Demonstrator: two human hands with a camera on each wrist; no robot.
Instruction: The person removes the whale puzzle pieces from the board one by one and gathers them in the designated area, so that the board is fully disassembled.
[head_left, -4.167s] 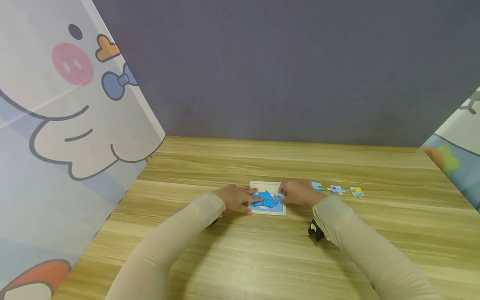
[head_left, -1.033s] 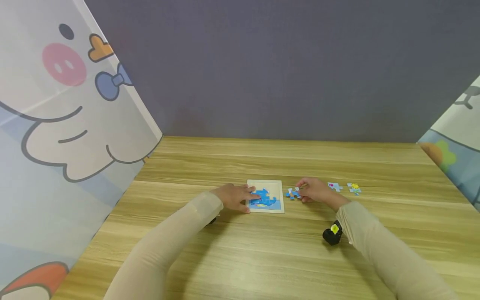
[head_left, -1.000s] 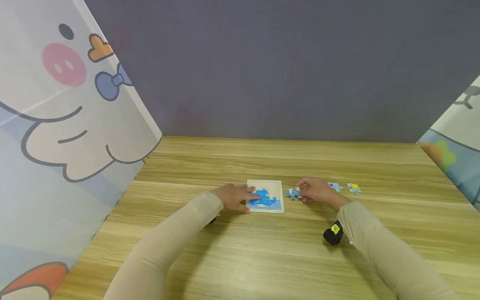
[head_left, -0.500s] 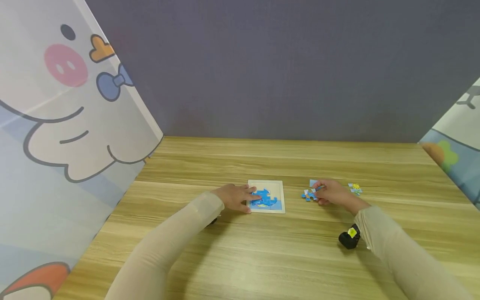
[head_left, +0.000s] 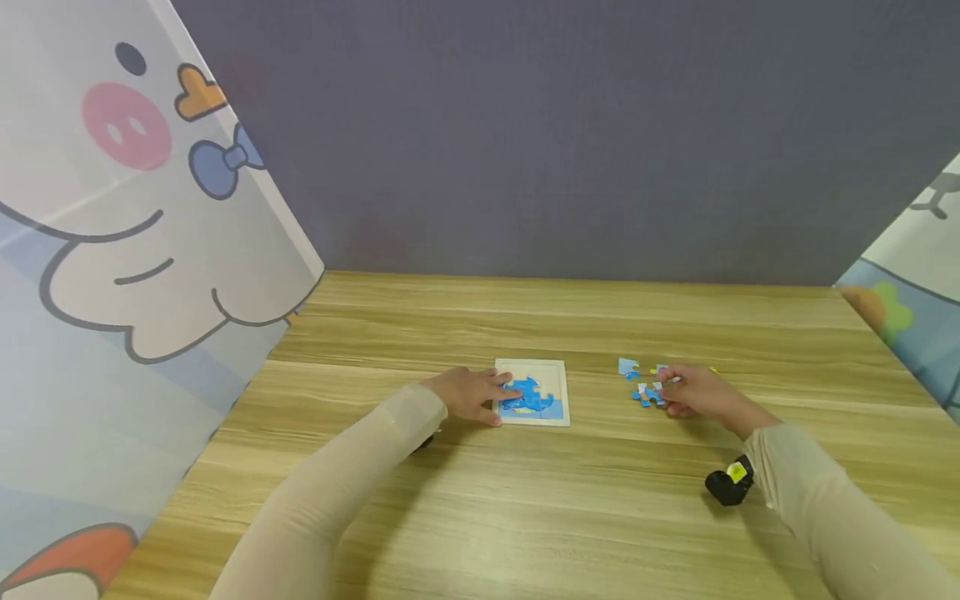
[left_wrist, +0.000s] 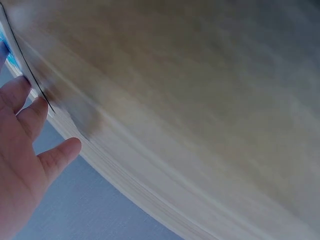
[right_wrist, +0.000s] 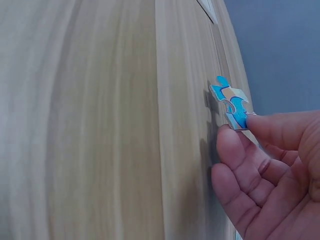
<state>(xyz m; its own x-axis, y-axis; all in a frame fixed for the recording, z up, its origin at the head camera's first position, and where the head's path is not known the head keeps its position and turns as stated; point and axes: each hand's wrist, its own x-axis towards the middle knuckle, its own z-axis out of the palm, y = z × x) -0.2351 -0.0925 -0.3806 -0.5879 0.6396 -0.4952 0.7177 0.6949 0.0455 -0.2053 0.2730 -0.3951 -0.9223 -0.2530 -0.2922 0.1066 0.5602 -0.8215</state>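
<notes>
My left hand lies with spread fingers on the left side of a square puzzle frame. Inside the frame, joined pieces make up part of a blue picture; the upper and right parts show pale bare backing. In the left wrist view, the fingertips sit at the frame's edge. My right hand pinches a blue and white jigsaw piece with an orange patch between thumb and fingers, held close over the table right of the frame.
One loose light-blue jigsaw piece lies on the wooden table between frame and right hand. Another piece shows partly behind the right fingers. A dark grey panel stands along the back edge, with a cartoon-printed wall at left.
My right hand has drawn the pinched piece out from the frame's upper right, then further right past the loose light-blue piece. The left hand stays on the frame.
</notes>
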